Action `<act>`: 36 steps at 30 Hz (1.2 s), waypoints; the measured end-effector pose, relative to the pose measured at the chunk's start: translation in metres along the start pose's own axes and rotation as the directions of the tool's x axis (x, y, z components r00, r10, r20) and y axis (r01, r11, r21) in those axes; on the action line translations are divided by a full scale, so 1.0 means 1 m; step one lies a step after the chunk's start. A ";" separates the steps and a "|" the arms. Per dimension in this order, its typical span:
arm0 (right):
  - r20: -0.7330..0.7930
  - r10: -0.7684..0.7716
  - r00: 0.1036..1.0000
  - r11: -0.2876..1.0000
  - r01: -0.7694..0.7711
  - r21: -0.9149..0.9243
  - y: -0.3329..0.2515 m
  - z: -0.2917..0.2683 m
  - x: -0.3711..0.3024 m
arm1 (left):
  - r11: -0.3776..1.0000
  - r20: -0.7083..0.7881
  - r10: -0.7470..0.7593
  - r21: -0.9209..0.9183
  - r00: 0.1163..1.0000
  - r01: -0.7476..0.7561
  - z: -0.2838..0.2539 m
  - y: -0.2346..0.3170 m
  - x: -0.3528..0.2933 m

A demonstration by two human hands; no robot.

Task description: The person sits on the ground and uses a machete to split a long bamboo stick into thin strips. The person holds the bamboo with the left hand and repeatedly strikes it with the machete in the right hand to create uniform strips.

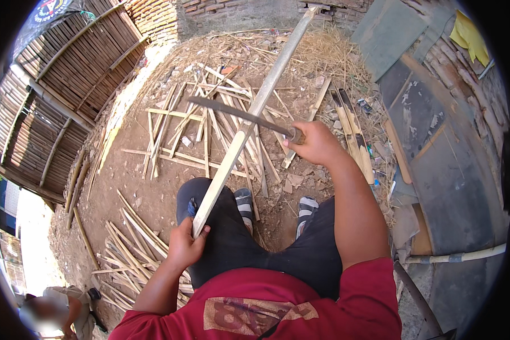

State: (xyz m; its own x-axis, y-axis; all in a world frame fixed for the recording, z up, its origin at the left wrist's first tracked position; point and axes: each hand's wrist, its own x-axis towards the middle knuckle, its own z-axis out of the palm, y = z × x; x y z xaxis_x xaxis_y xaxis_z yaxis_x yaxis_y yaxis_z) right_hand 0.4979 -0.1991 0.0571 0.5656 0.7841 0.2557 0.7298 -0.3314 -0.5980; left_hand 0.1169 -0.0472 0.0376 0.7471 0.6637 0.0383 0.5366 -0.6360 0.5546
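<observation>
Head view: red shirt (351, 306) nearest, dark trousers (300, 266) beyond it, knees apart. Left hand (188, 243) is closed round the near end of a long pale strip (224, 170), at the left thigh; cannot tell whether strip and thigh touch. The strip slants away to the right, cleaner on its near part, greyer beyond. Right hand (317, 141) is wrapped round the handle of a knife (218, 109); dark blade crosses above the strip near the colour change, tip to the left. Blade contact: cannot tell. A pile (129, 249) of strips lies left of the left thigh. Sandals (243, 199) stand on the soil. Farther: loose strips (206, 141) crisscrossed, split bamboo (366, 164) to their right. Farthest: straw (334, 54), brick wall (203, 8).
</observation>
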 end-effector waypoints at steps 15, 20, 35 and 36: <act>0.316 -0.023 0.949 0.990 0.065 -0.124 -0.026 0.013 0.002 | 0.994 -0.028 -0.043 0.095 0.999 0.045 0.008 0.004 0.006; 0.362 -0.162 0.918 0.931 0.264 -0.253 -0.064 0.030 -0.010 | 0.992 0.027 -0.126 0.033 0.992 0.125 0.000 0.006 0.008; 0.351 -0.187 0.917 0.938 0.273 -0.213 -0.054 0.036 -0.005 | 0.993 0.090 -0.088 0.092 0.992 0.079 -0.002 0.007 0.008; 0.409 -0.197 0.891 0.918 0.315 -0.242 -0.060 0.036 -0.006 | 0.993 0.090 -0.071 0.100 0.993 0.062 -0.002 0.006 0.007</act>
State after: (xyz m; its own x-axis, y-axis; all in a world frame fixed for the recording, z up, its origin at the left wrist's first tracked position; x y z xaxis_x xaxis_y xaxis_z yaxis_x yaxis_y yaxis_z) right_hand 0.4371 -0.1648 0.0640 0.2024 0.9787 0.0348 0.9408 -0.1845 -0.2843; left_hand 0.1246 -0.0453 0.0430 0.7391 0.6693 -0.0760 0.6185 -0.6296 0.4702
